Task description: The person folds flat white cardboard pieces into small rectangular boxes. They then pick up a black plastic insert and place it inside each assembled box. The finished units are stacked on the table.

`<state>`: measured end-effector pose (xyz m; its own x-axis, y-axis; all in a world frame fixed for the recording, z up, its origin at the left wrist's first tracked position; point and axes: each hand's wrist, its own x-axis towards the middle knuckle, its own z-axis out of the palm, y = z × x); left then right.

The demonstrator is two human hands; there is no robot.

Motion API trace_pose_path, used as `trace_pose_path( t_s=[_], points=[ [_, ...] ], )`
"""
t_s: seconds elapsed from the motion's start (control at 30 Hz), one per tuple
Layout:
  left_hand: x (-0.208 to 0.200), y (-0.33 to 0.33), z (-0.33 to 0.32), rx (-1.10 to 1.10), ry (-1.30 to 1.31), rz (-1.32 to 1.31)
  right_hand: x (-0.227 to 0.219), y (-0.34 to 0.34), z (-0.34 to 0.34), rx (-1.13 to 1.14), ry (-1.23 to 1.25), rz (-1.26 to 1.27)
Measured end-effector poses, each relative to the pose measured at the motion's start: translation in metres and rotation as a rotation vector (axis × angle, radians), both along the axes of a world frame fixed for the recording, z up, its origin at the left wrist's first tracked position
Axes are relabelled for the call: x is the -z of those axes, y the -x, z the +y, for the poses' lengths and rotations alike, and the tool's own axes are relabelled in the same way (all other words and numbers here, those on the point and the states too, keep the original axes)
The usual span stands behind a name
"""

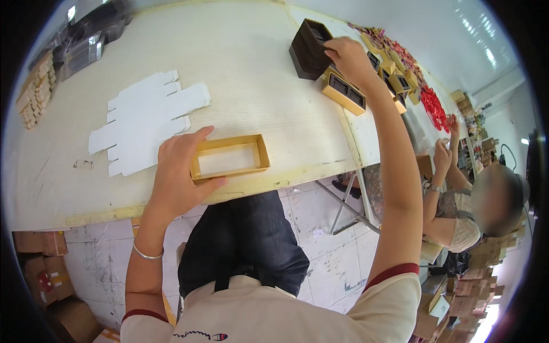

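My left hand [178, 167] grips the left end of a small gold open-topped box [263, 155], thumb on the near side and fingers on the far side. The box lies near the table's front edge, and its inner floor looks white. My right arm stretches to the far right, where my right hand [347, 56] pinches the edge of a dark insert tray at the top of a stack of black trays [307, 56]. Just below that hand sits a gold box with a black insert [344, 95]. Flat white box blanks [143, 123] lie left of the open box.
More gold boxes [398, 83] and a heap of red ribbon pieces [434, 108] lie along the right side. A co-worker [452, 211] sits there, hands raised. At the far left are stacked pale strips [38, 94] and clear plastic pieces [84, 56]. Cartons [51, 274] stand below the table.
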<state>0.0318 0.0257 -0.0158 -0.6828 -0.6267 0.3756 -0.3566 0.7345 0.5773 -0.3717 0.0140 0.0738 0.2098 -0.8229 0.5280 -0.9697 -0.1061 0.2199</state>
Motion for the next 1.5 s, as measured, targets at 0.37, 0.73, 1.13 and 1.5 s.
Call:
trace_pose_path(
  t_s=[0.37,0.73,1.13,1.5],
  points=[
    [0.007,0.000,-0.001,0.037,0.086,0.068,-0.023,0.014,-0.008,0.107,-0.339,-0.837],
    [0.004,-0.002,0.002,0.037,0.022,0.040,-0.059,-0.092,0.057,-0.460,0.078,-1.484],
    [-0.007,0.010,0.008,0.230,-0.028,-0.036,0.053,-0.177,0.153,-0.019,-0.548,-2.260],
    [-0.010,0.016,0.005,0.222,0.082,-0.216,0.055,-0.170,0.144,-0.449,-0.218,-0.294]
  ],
)
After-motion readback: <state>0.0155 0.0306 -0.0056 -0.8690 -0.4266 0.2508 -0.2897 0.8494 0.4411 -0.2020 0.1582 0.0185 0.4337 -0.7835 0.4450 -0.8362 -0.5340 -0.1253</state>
